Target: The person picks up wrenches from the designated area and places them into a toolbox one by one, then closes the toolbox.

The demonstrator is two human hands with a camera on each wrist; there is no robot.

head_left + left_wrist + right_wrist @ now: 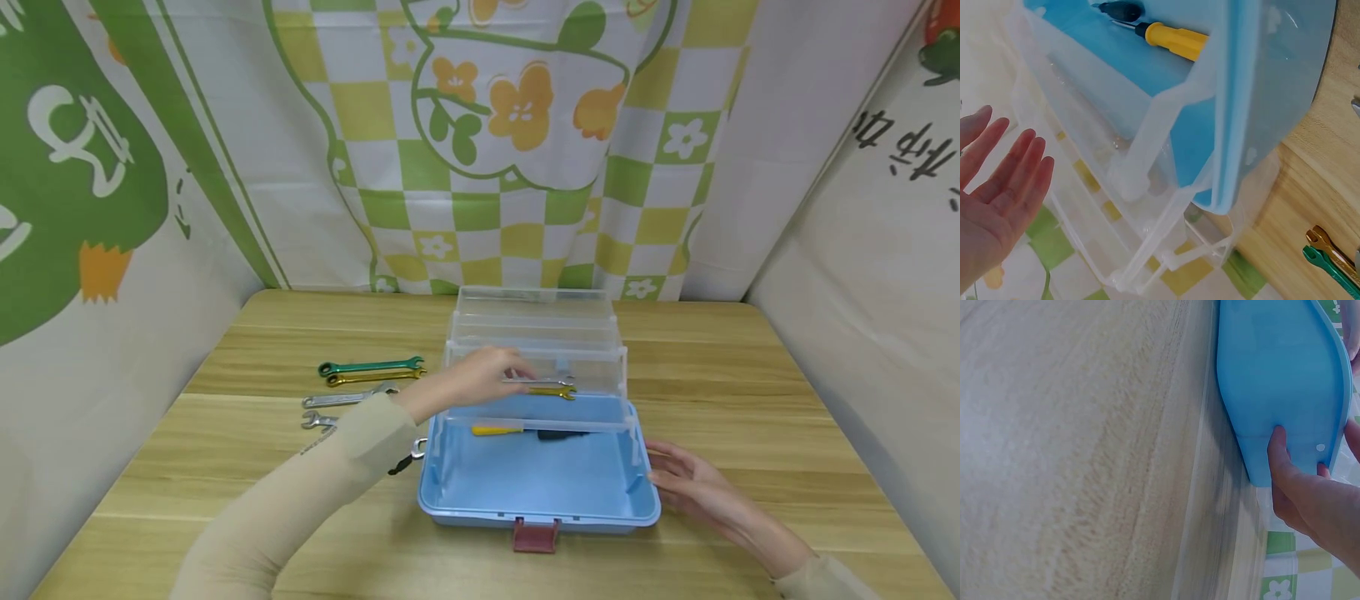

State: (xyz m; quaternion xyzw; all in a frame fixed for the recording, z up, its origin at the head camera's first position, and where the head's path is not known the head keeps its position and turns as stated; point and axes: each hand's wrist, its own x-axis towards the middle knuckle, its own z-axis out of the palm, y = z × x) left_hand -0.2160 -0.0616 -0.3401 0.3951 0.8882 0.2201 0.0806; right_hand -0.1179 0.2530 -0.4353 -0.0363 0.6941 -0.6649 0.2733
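Observation:
My left hand (487, 377) hovers over a clear fold-out tray (517, 425) of the blue toolbox (543, 487). Its fingers look loosely extended in the left wrist view, with nothing visible between them. Just by the fingertips, a silver wrench (551, 382) and a gold wrench (557, 392) lie at the tray. Against the toolbox's right side rests my right hand (697, 487), fingers touching the outer blue wall (1285, 381). Inside the box are a yellow-handled screwdriver (1175, 40) and a black-handled tool (561, 434).
Left of the box lie a green wrench (371, 366), a gold wrench (378, 377) and silver wrenches (333, 400), partly behind my left sleeve. A dark-handled tool (408, 458) touches the box's left side. A maroon latch (536, 536) hangs down in front.

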